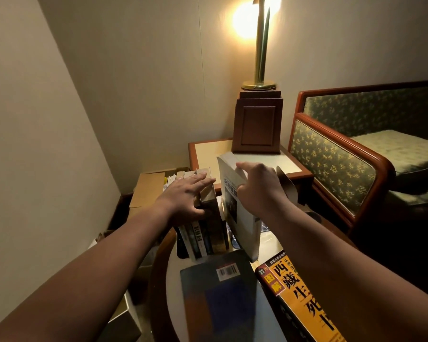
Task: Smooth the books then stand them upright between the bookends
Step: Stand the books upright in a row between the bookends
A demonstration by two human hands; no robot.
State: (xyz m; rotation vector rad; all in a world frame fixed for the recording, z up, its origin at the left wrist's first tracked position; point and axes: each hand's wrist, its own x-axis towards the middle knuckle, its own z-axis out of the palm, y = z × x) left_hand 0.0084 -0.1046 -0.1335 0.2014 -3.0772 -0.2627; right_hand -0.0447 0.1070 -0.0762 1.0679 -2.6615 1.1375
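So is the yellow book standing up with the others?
No, the yellow book lies flat on the round table, in front of the upright row of books.

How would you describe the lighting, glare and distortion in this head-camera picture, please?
Head view: the lamp burns out into a warm glare on the wall; the rest is dim, the sofa fading into shadow at lower right; the white book in the right hand catches light; the wide lens slants the walls and swells the near forearms.
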